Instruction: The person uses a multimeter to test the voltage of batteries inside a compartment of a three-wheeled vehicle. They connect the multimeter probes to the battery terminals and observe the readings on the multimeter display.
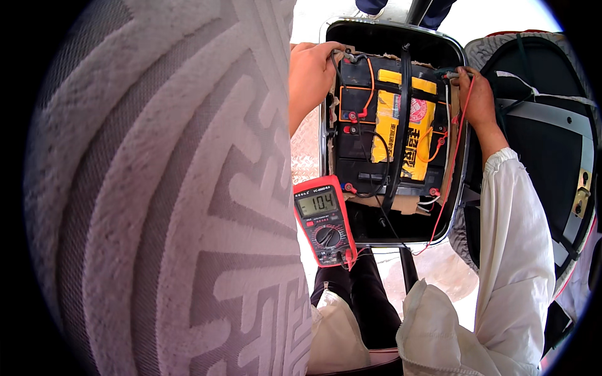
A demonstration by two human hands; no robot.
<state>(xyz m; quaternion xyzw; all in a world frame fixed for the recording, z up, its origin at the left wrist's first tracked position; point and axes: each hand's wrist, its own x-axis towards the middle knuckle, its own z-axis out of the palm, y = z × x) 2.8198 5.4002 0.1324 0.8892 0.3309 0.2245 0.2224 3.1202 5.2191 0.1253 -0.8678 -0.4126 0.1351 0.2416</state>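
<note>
My left hand (316, 69) pinches a thin black test lead (333, 59) at the top-left battery terminal. My right hand (475, 97) grips a red test probe (461, 76) at the top-right terminals, its red wire hanging down. Between them, black batteries (364, 172) with a yellow label (387, 144), a black strap (400, 141) and orange and black cables sit in an open black box (379, 229), padded with cardboard (412, 204). A red-cased multimeter (326, 232), its display lit with a reading, rests at the box's lower left.
A large grey quilted surface (157, 188) fills the left side. An open black lid (536, 144) with metal plates and padded edging lies to the right. A black post (409, 266) runs below the box. Another person's feet (370, 6) show beyond it. My dark-trousered legs (367, 294) appear below.
</note>
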